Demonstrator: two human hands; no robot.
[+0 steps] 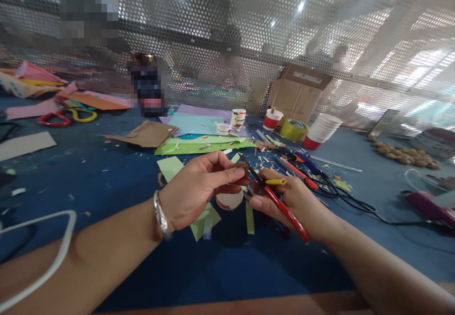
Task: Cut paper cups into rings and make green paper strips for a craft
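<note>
My left hand, with a silver bracelet at its wrist, pinches a small brown piece that looks like cardboard. In my right hand is a pair of scissors with dark blades and a red handle. A short yellow tube-like part sticks out by the right fingers; whether it belongs to the scissors I cannot tell. The blade tips lie right beside the brown piece. Below my hands stands a white paper cup, partly hidden by the left fingers. Light green paper strips lie around it.
Coloured paper sheets and folded cardboard lie ahead. Stacked paper cups, yellow tape and a cardboard box stand beyond. Black cable runs right. Other scissors lie left; a perforated screen closes the back.
</note>
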